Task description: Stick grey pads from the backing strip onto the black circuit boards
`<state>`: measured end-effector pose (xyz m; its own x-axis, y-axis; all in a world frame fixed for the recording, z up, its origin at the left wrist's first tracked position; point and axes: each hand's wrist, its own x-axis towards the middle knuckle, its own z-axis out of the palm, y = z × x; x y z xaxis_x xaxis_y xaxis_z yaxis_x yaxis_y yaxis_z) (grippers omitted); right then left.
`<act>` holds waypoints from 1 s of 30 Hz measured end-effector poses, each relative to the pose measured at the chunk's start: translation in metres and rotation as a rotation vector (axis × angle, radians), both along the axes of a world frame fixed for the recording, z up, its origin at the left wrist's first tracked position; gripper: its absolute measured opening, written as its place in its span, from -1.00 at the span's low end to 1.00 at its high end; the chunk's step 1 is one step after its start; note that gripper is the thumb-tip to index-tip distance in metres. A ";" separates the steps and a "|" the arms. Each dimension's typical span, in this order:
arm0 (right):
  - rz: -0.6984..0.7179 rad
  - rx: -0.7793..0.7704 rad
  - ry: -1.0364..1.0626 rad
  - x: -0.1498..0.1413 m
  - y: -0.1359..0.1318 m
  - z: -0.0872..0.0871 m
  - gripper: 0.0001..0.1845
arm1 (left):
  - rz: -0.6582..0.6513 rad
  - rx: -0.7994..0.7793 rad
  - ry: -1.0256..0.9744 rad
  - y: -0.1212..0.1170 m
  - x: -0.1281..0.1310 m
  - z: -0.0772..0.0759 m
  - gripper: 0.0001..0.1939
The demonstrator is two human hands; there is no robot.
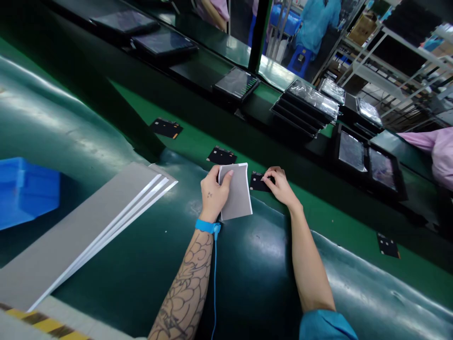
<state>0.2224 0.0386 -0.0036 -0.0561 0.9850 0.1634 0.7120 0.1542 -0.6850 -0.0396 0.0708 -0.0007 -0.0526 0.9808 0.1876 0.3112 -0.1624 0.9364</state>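
Observation:
My left hand grips a small grey sheet stack with white edges, thumb on its face. A blue wrist strap with a cord circles that wrist. To the right, my right hand has thumb and forefinger pinched together over a black circuit board on the green belt. Whatever is between those fingertips is too small to make out. Just beyond the grey stack lies a second black board. Long grey sheets with white edges rest fanned out on the mat to the left.
More black boards lie on the belt, one far left and one at right. A blue bin stands at the left. Screen panels are stacked along the far shelf. A dark post slants across the left. Co-workers are beyond.

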 end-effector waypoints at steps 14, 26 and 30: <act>-0.242 0.169 0.146 -0.004 -0.007 0.003 -0.77 | -0.068 0.007 0.012 -0.002 0.003 0.004 -0.81; -0.115 0.216 0.263 -0.058 -0.011 0.015 -0.77 | -0.276 0.017 0.049 -0.007 0.011 0.009 -0.79; -0.111 0.270 0.279 -0.056 -0.013 0.012 -0.84 | -0.279 0.029 0.064 -0.008 0.011 0.009 -0.81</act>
